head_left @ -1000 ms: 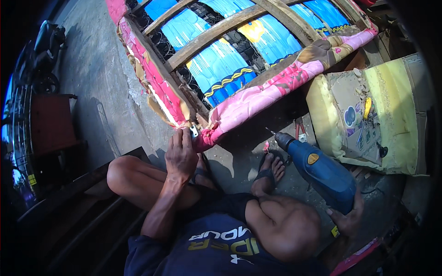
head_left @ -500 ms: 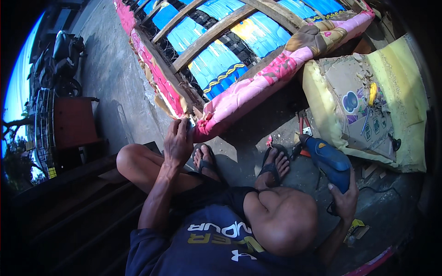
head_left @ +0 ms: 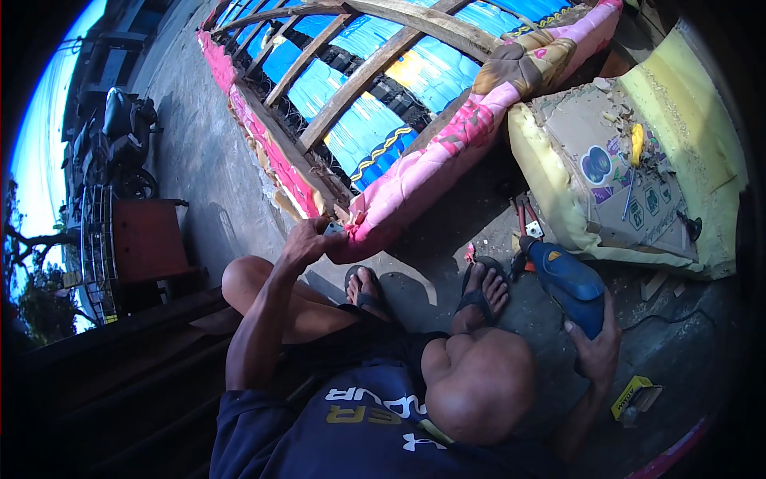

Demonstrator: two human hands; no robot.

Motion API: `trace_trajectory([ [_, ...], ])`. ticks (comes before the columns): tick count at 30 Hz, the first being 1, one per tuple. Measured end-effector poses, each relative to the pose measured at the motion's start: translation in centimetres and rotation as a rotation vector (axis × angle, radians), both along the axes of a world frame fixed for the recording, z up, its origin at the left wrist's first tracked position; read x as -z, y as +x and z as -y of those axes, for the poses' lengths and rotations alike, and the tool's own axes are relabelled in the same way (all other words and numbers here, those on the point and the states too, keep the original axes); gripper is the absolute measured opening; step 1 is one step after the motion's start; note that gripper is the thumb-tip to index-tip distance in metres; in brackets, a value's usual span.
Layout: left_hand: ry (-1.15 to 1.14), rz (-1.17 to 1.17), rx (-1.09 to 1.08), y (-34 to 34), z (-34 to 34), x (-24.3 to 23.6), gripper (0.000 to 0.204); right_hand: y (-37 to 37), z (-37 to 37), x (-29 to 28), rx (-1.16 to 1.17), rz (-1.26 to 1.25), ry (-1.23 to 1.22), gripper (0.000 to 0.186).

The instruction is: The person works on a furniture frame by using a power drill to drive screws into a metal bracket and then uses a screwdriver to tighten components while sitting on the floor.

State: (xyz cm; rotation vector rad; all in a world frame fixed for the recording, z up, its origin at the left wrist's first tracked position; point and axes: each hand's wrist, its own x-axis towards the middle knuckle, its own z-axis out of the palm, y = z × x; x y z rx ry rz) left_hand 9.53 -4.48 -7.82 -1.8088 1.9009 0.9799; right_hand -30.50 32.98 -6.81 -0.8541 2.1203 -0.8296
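I sit on the ground with my knees bent and sandalled feet (head_left: 363, 287) in front of me. My left hand (head_left: 307, 239) reaches to the near corner of an upturned wooden furniture frame (head_left: 359, 80) edged with pink patterned fabric (head_left: 423, 176). Its fingers pinch a small grey object (head_left: 333, 229) against that corner. My right hand (head_left: 594, 351) grips the handle of a blue electric drill (head_left: 562, 279), which points toward my right foot (head_left: 483, 291) and lies low by the ground.
A yellow foam cushion (head_left: 702, 144) with a cardboard base and small tools on it lies at the right. Red-handled pliers (head_left: 523, 215) lie beside the drill tip. A small yellow box (head_left: 630, 397) sits at lower right. A motorcycle (head_left: 120, 136) and a red-brown cabinet (head_left: 148, 239) stand at the left.
The view has swung, so the frame sits higher and more to the left. My left hand stays at the frame corner and my right hand keeps hold of the drill.
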Motion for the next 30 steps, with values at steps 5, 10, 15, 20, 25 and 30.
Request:
trace_trajectory([
  [5,-0.074,-0.311,-0.117,2.5,-1.1,3.5,0.047,0.1,0.5,-0.4,0.065,0.077,0.002,0.086],
  [10,0.049,-0.461,-0.365,1.9,-1.7,2.2,0.026,0.1,1.7,-1.0,0.074,0.067,0.006,0.086],
  [15,0.004,-0.453,-0.610,3.2,0.5,2.2,0.031,0.2,2.9,-2.0,0.026,0.053,0.040,0.086],
  [20,-0.457,-0.120,-0.161,1.7,-0.8,2.4,0.028,0.6,2.4,-1.6,0.009,-0.010,0.074,0.087],
  [25,-0.643,-0.195,0.181,0.9,-3.6,2.0,0.022,0.8,1.7,-1.1,0.062,0.031,0.030,0.086],
  [30,-0.533,-0.317,0.295,2.2,-1.9,1.6,0.018,0.4,1.3,-0.9,0.106,0.062,0.034,0.085],
])
